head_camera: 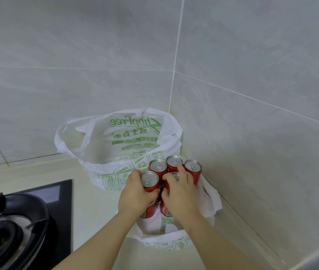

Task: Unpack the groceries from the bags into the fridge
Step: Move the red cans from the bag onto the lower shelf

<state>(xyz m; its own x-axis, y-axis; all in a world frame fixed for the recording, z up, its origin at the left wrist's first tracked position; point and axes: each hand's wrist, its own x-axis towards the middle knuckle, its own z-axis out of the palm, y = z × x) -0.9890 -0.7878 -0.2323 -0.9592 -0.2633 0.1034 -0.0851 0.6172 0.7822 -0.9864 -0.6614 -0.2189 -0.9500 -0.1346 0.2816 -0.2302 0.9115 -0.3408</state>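
Several red drink cans with silver tops stand bunched on a flattened white plastic bag in the counter's corner. My left hand grips the front-left can, fingers curled round its side. My right hand grips the middle can, mostly hidden under it, with a finger reaching up to the back can. Behind the cans stands a second white bag with green print, open at the top.
A black gas hob with a dark pan sits at the left. Grey tiled walls meet in a corner right behind the bags. Pale countertop lies between the hob and the cans.
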